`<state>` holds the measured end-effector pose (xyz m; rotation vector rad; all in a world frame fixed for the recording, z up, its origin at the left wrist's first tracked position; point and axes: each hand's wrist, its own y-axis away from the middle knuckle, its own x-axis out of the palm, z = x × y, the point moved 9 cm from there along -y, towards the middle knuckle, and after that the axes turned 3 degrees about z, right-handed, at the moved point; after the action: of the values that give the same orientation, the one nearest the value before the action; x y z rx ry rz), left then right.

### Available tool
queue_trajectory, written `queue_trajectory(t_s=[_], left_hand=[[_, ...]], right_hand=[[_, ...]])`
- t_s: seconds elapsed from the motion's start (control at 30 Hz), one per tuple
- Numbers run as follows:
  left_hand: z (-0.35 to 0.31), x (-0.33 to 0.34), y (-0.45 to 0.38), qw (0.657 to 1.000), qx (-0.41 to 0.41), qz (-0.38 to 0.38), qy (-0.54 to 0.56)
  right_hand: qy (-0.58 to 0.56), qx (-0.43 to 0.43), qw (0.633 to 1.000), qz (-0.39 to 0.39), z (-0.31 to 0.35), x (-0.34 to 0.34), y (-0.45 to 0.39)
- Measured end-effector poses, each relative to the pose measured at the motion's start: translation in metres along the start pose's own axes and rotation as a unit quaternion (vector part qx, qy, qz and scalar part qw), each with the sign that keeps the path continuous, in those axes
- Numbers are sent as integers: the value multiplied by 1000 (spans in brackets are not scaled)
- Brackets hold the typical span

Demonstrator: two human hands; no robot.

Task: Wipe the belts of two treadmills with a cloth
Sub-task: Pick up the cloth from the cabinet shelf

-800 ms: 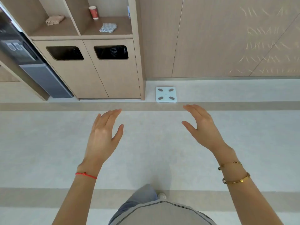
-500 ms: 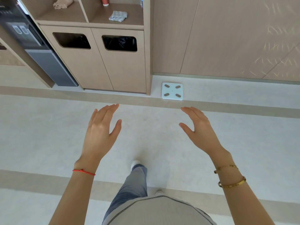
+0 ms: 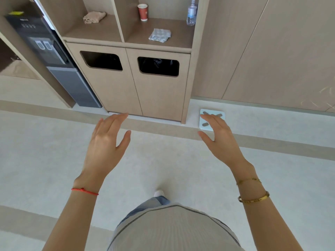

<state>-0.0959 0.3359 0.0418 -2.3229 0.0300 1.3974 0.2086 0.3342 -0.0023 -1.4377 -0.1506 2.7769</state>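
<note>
Head view: my left hand (image 3: 106,142) raised over pale floor (image 3: 45,151), fingers straight, holding nothing. My right hand (image 3: 220,142) same, relaxed and bare, fingertips overlapping pale blue scale (image 3: 220,115) lying by wall. Ahead, wooden cabinet (image 3: 159,95) with two bin openings. On shelf above: checked cloth (image 3: 159,34) lying crumpled, red cup (image 3: 143,12), water bottle (image 3: 192,13); beige rag (image 3: 94,17) in next compartment. Dark water dispenser (image 3: 54,57) at left. Tan stripe (image 3: 272,144) crosses floor.

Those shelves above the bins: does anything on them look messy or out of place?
Slightly: a beige cloth lies crumpled in the left shelf, and a pale checked cloth lies loosely folded and askew in the right. The red cup and bottle stand upright.
</note>
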Motion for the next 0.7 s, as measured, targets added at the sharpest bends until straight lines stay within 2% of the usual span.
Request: queue_trajectory(t_s=[0.23,0.47,0.7], left_hand=[[72,3,-98,1000,10,22,-6],[127,33,-187,999,8,30,14],[160,65,-307,999,17,26,19]], right_hand=[[-11,14,1000,5,24,28,-99],[-10,39,999,9,8,53,-196],[-11,25,1000,-5,-9,51,-328]])
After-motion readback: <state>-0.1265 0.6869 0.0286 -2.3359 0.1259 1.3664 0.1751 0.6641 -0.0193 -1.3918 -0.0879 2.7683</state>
